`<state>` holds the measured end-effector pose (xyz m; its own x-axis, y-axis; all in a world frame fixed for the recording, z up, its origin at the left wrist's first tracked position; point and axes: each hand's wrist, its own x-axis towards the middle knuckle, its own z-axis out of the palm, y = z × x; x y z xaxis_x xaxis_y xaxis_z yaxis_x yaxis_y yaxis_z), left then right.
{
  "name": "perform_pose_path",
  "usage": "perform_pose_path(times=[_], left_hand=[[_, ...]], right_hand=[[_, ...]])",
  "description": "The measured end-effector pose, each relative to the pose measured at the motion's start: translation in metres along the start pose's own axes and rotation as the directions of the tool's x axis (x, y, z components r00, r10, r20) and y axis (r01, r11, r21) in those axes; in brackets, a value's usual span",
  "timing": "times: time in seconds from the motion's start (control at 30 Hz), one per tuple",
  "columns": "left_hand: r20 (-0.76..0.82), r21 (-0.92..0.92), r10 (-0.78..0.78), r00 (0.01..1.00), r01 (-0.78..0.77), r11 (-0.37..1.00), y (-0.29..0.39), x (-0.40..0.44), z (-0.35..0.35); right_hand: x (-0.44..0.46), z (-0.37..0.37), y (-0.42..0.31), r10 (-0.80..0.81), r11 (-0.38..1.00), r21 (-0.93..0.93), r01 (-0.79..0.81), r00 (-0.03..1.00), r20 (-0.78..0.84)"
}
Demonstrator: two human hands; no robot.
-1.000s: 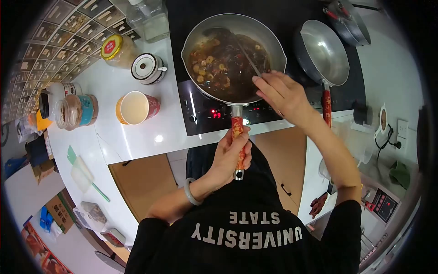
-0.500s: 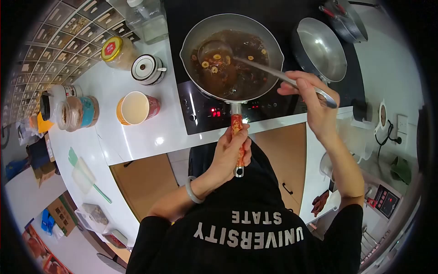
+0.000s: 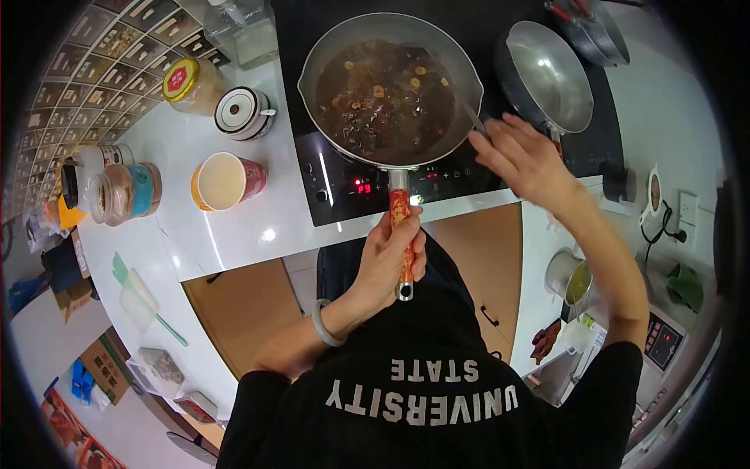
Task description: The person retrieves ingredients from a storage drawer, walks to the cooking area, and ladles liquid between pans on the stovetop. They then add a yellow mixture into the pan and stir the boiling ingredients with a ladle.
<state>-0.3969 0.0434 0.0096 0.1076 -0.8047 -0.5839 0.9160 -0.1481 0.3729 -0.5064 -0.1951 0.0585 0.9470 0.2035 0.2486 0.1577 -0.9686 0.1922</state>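
Observation:
A deep grey saucepan (image 3: pixel 312 74) of dark brown bubbling liquid, with yellowish rings and reddish bits floating in it, sits on the black induction cooktop (image 3: pixel 312 168). My left hand (image 3: pixel 392 254) is wrapped around the pan's red patterned handle (image 3: pixel 399 205). Over the pan's right rim, my right hand (image 3: pixel 523 160) grips a metal ladle (image 3: pixel 474 119), slightly blurred by motion. Only a short length of the ladle's handle shows; its bowl is hidden in the liquid near the right wall, and the rest of the handle is behind my hand.
Right of the saucepan stands another metal pan (image 3: pixel 558 82), with stacked pans (image 3: pixel 590 35) behind it. On the left counter are a paper cup (image 3: pixel 223 184), a lidded pot (image 3: pixel 241 113), a yellow-lidded jar (image 3: pixel 191 84) and a clear bottle (image 3: pixel 250 39). A green-handled spatula (image 3: pixel 148 301) lies further left.
The ladle's bowl has moved from the pan's left side to the right and sunk from sight. My right hand has turned and dropped slightly. My left hand keeps its hold.

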Motion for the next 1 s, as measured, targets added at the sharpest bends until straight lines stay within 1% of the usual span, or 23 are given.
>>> perform_pose_path(times=[0.07, 0.1, 0.13, 0.17, 0.2, 0.27, 0.3, 0.4, 0.43, 0.5, 0.53, 0.6, 0.63, 0.67, 0.7, 0.73, 0.77, 0.87, 0.9, 1.0], left_hand=[[-0.005, -0.002, -0.002, 1.000, 0.002, 1.000, 0.000, 0.000, 0.000], [-0.006, -0.001, -0.004, 1.000, 0.004, 1.000, 0.000, 0.000, 0.001], [-0.007, 0.002, -0.004, 1.000, 0.004, 1.000, 0.000, 0.000, 0.001], [-0.009, 0.007, -0.004, 1.000, 0.004, 1.000, 0.000, 0.000, 0.001], [-0.011, 0.012, -0.005, 1.000, 0.005, 1.000, 0.000, 0.000, 0.001], [-0.010, 0.025, -0.001, 1.000, 0.001, 1.000, -0.001, 0.000, 0.000], [-0.009, 0.031, 0.000, 1.000, 0.000, 1.000, -0.001, 0.000, -0.001], [-0.010, 0.030, 0.005, 1.000, -0.005, 1.000, 0.000, 0.000, 0.001], [-0.010, 0.030, 0.004, 1.000, -0.004, 1.000, 0.000, 0.000, 0.000], [-0.007, 0.027, 0.002, 1.000, -0.002, 1.000, 0.000, 0.000, 0.000], [-0.008, 0.030, 0.005, 1.000, -0.005, 1.000, 0.000, 0.000, 0.000], [-0.009, 0.032, 0.011, 1.000, -0.010, 0.999, 0.000, 0.000, 0.000], [-0.007, 0.030, 0.014, 1.000, -0.014, 0.999, -0.001, 0.000, 0.000], [-0.004, 0.028, 0.018, 1.000, -0.018, 0.999, -0.001, 0.000, 0.000], [0.000, 0.026, 0.022, 1.000, -0.022, 0.999, -0.001, 0.000, 0.000], [0.006, 0.026, 0.023, 1.000, -0.023, 0.999, -0.001, 0.000, 0.000], [0.011, 0.027, 0.022, 1.000, -0.022, 0.999, -0.001, 0.000, -0.001], [0.013, 0.027, 0.020, 1.000, -0.020, 0.999, 0.000, 0.000, -0.001], [0.010, 0.027, 0.017, 1.000, -0.017, 0.999, -0.001, 0.000, -0.001], [-0.004, 0.028, 0.010, 1.000, -0.009, 1.000, 0.000, 0.000, 0.000]], right_hand=[[-0.011, -0.006, -0.014, 0.153, 0.979, 0.138, -0.152, 0.988, 0.009], [-0.011, -0.012, -0.026, 0.435, 0.811, 0.423, -0.405, 0.900, 0.027], [-0.009, -0.017, -0.039, 0.662, 0.505, 0.652, -0.565, 0.739, 0.128], [-0.005, -0.019, -0.047, 0.794, 0.115, 0.787, -0.606, 0.533, 0.294], [-0.001, -0.017, -0.047, 0.833, -0.084, 0.827, -0.556, 0.417, 0.365], [0.007, -0.013, -0.046, 0.822, -0.449, 0.820, -0.355, 0.195, 0.535], [0.010, -0.012, -0.047, 0.821, -0.487, 0.815, -0.315, 0.154, 0.550], [0.019, -0.019, -0.053, 0.835, -0.444, 0.856, -0.264, 0.226, 0.502], [0.019, -0.024, -0.054, 0.851, -0.344, 0.886, -0.312, 0.294, 0.434], [0.021, -0.036, -0.052, 0.849, -0.125, 0.916, -0.382, 0.437, 0.298], [0.021, -0.040, -0.049, 0.836, 0.010, 0.912, -0.411, 0.504, 0.218], [0.023, -0.046, -0.040, 0.764, 0.282, 0.856, -0.433, 0.641, 0.072], [0.025, -0.047, -0.034, 0.708, 0.431, 0.796, -0.425, 0.706, -0.006], [0.027, -0.046, -0.028, 0.606, 0.616, 0.682, -0.394, 0.790, -0.092], [0.029, -0.043, -0.021, 0.480, 0.773, 0.538, -0.335, 0.864, -0.153], [0.031, -0.039, -0.013, 0.338, 0.893, 0.372, -0.252, 0.923, -0.186], [0.033, -0.027, -0.006, 0.221, 0.951, 0.265, -0.156, 0.946, -0.237], [0.025, 0.007, 0.006, 0.066, 0.997, 0.035, -0.063, 0.991, -0.115], [0.023, 0.016, 0.005, 0.073, 0.997, 0.011, -0.073, 0.993, -0.093], [0.019, 0.025, -0.020, 0.228, 0.962, 0.201, -0.187, 0.952, -0.205]])
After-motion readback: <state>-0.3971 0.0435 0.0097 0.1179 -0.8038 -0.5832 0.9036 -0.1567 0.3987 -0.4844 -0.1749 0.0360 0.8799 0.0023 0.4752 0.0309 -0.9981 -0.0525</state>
